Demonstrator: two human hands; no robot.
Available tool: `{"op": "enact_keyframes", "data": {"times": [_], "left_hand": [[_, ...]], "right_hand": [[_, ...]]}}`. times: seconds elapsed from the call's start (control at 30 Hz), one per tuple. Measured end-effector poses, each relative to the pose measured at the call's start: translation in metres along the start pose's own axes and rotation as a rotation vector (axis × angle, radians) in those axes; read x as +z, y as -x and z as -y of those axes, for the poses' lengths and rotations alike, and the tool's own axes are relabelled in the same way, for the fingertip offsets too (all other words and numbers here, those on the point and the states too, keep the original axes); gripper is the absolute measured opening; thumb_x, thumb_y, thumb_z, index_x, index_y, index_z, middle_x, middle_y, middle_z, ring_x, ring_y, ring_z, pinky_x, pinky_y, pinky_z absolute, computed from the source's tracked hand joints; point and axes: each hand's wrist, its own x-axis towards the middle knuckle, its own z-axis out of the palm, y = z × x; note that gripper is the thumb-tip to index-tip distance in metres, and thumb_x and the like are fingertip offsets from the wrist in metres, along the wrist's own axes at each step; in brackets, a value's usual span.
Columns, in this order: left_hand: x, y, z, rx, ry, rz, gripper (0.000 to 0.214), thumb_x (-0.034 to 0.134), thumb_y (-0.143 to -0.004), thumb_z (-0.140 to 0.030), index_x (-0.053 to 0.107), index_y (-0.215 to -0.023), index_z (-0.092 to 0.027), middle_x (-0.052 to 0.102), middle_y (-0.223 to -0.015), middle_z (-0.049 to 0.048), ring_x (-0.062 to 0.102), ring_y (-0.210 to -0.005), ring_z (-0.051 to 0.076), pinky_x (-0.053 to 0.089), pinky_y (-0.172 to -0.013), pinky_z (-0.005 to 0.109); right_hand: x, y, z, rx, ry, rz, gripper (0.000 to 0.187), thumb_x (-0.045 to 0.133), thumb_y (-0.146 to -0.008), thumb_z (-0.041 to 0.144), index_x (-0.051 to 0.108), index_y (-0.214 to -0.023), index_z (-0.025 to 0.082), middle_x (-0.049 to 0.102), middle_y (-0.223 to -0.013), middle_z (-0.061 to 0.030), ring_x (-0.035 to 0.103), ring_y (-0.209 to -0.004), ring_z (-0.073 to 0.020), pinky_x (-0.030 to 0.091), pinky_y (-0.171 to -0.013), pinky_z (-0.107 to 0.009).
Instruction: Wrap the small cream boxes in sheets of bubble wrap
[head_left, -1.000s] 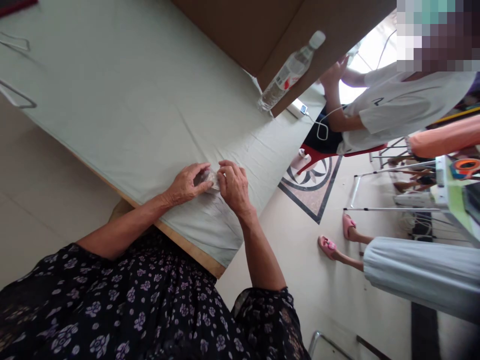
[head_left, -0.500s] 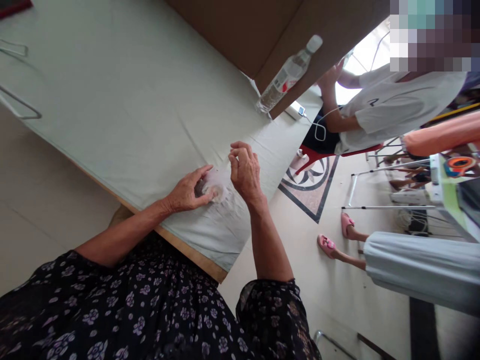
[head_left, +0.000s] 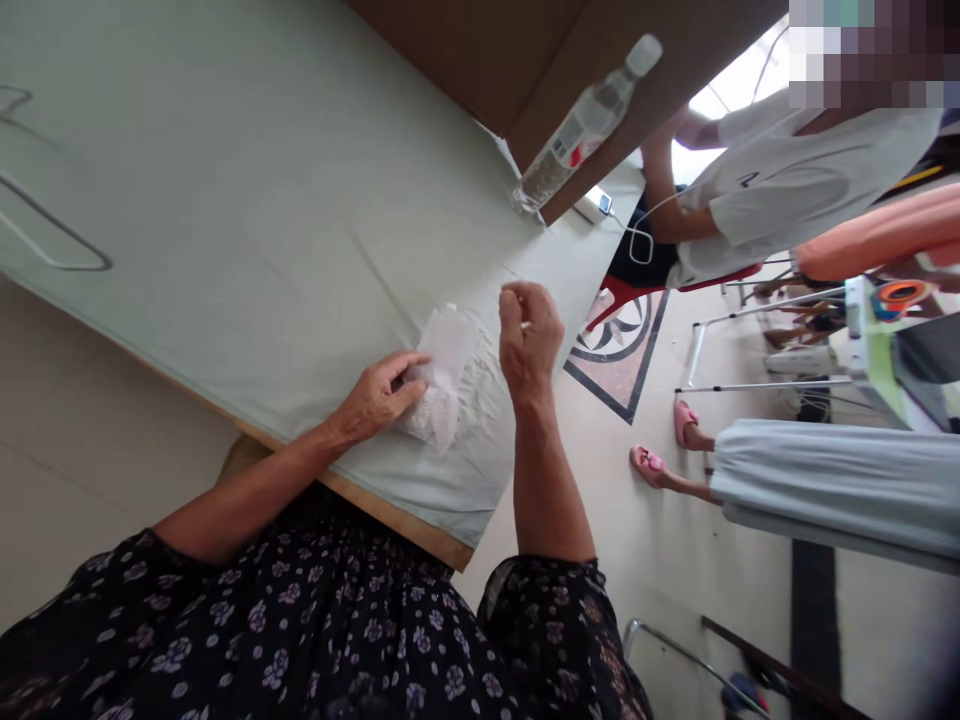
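Near the corner of the table, my left hand (head_left: 379, 395) has its thumb and fingers closed on the near side of a crumpled, thin white translucent wrap (head_left: 448, 345). The wrap lies on the pale tablecloth, and whether it is tissue or plastic I cannot tell. To its right my right hand (head_left: 531, 340) is raised, apart from the wrap. The fingers there are curled in against the thumb. A tiny pale spot shows between them, too small to name.
A clear plastic bottle (head_left: 589, 130) stands against a large brown cardboard box (head_left: 480, 60) at the far side. Beside it lies a white device with a cable (head_left: 596, 203). Wire loops (head_left: 56, 240) are at the left edge. A person in a white shirt (head_left: 780, 200) sits beyond the table.
My right hand has moved right, away from the wrap. The wrap now stands out flatter and more spread beside my left hand, which stays nearly in place. The view has shifted slightly.
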Motion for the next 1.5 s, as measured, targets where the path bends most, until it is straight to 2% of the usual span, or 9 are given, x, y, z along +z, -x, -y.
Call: {"op": "enact_keyframes", "data": {"times": [0.1,0.23,0.47,0.67,0.83,0.97,1.13,1.33,1.5], "left_hand": [[0.002,0.003,-0.001,-0.088,0.137,0.0,0.054,0.066,-0.091,-0.045,0.069,-0.137,-0.015,0.077,-0.123,0.0119,0.072,-0.112,0.027,0.058,-0.097,0.04],[0.003,0.003,-0.004,-0.174,0.337,0.016,0.059,0.065,-0.094,-0.052,0.068,-0.139,-0.015,0.075,-0.135,0.0137,0.07,-0.124,0.03,0.058,-0.104,0.042],[-0.013,-0.003,-0.013,-0.149,0.304,-0.066,0.047,0.066,-0.091,-0.045,0.071,-0.128,-0.017,0.077,-0.126,0.0117,0.071,-0.118,0.027,0.058,-0.105,0.043],[-0.019,-0.013,-0.025,0.134,-0.429,-0.302,0.054,0.082,-0.079,-0.05,0.07,-0.123,-0.021,0.066,-0.137,0.0134,0.066,-0.123,0.031,0.056,-0.105,0.047],[-0.016,-0.016,-0.027,0.073,-0.696,-0.288,0.055,0.082,-0.074,-0.036,0.069,-0.125,-0.022,0.072,-0.117,0.0094,0.07,-0.093,0.025,0.06,-0.088,0.04],[-0.032,-0.027,-0.028,0.005,-0.658,-0.294,0.026,0.063,-0.078,-0.022,0.073,-0.102,-0.022,0.073,-0.086,0.0028,0.067,-0.076,0.02,0.058,-0.076,0.034],[-0.048,-0.061,-0.029,-0.006,-0.405,-0.283,0.022,0.059,-0.083,-0.025,0.072,-0.099,-0.021,0.07,-0.077,0.0005,0.064,-0.067,0.017,0.057,-0.067,0.03],[-0.048,-0.061,-0.035,0.097,-0.643,-0.472,0.047,0.065,-0.083,-0.023,0.065,-0.129,-0.022,0.071,-0.106,0.0045,0.066,-0.086,0.019,0.06,-0.087,0.036],[-0.033,-0.029,-0.046,0.341,-0.765,-0.181,0.033,0.056,-0.093,-0.018,0.072,-0.121,-0.024,0.072,-0.126,0.0094,0.064,-0.124,0.03,0.048,-0.116,0.052]], "right_hand": [[-0.012,0.038,0.02,0.132,0.033,0.191,0.029,0.064,-0.098,0.052,0.061,-0.088,0.025,0.066,-0.076,0.0014,0.059,-0.068,-0.0146,0.049,-0.069,-0.031],[-0.002,0.072,0.028,0.186,0.181,0.399,0.029,0.072,-0.09,0.051,0.064,-0.088,0.023,0.072,-0.082,-0.0014,0.06,-0.066,-0.0154,0.046,-0.067,-0.031],[0.005,0.072,0.015,0.351,-0.11,0.119,0.019,0.057,-0.094,0.037,0.066,-0.083,0.024,0.069,-0.071,0.0004,0.062,-0.064,-0.016,0.051,-0.067,-0.032],[0.01,0.068,-0.001,0.412,-0.457,0.035,0.021,0.064,-0.089,0.045,0.068,-0.087,0.024,0.069,-0.072,0.0018,0.065,-0.065,-0.0144,0.056,-0.066,-0.031],[0.016,0.062,-0.008,0.345,-0.537,0.056,0.023,0.065,-0.089,0.046,0.069,-0.09,0.024,0.07,-0.073,0.0018,0.065,-0.065,-0.014,0.058,-0.067,-0.032],[0.013,0.057,-0.021,0.368,-0.584,-0.015,0.02,0.064,-0.089,0.043,0.068,-0.088,0.023,0.067,-0.072,0.0027,0.063,-0.065,-0.0126,0.056,-0.066,-0.03],[0.016,0.048,-0.046,0.424,-0.595,-0.042,0.018,0.062,-0.09,0.04,0.064,-0.097,0.023,0.064,-0.07,0.004,0.061,-0.063,-0.0125,0.056,-0.062,-0.029],[-0.001,0.056,-0.037,0.198,-0.167,-0.178,0.031,0.061,-0.094,0.031,0.062,-0.124,0.024,0.073,-0.111,-0.0079,0.068,-0.087,-0.019,0.058,-0.079,-0.039],[0.003,0.072,0.0,-0.137,-0.05,0.198,0.037,0.07,-0.094,0.035,0.066,-0.129,0.024,0.072,-0.133,-0.013,0.067,-0.12,-0.0297,0.055,-0.101,-0.049]]}}
